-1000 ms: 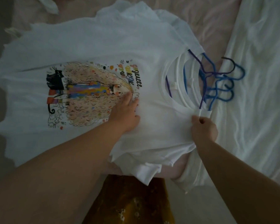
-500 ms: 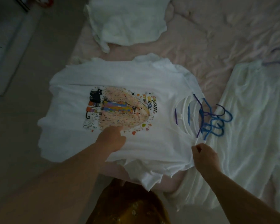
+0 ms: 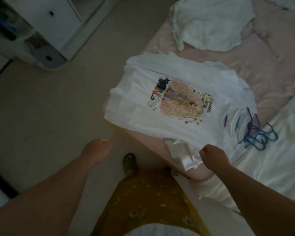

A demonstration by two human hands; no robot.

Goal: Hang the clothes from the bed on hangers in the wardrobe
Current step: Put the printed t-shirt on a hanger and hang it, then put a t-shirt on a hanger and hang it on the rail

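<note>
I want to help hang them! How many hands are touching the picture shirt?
0. The left hand hangs over the floor, off the picture shirt. The right hand is curled just past its near edge; contact is unclear.

Bare beige floor (image 3: 49, 116) left open between white cabinet (image 3: 46, 28) and pink-sheeted bed (image 3: 271, 79), bed edge taken up by stacked white T-shirts (image 3: 160, 116), tangled blue wire hangers (image 3: 257, 133) lodged at their collars.

A stack of T-shirts (image 3: 169, 114) lies on the bed (image 3: 271, 68) at its near-left corner, overhanging the left edge, with hangers (image 3: 255, 133) poking from the necklines on its right. Another garment (image 3: 209, 23) lies farther back near the left edge, and a sheet (image 3: 271, 164) lies to the right of the hangers. A cabinet (image 3: 41, 28) stands on the floor (image 3: 49, 108) left of the bed.
</note>
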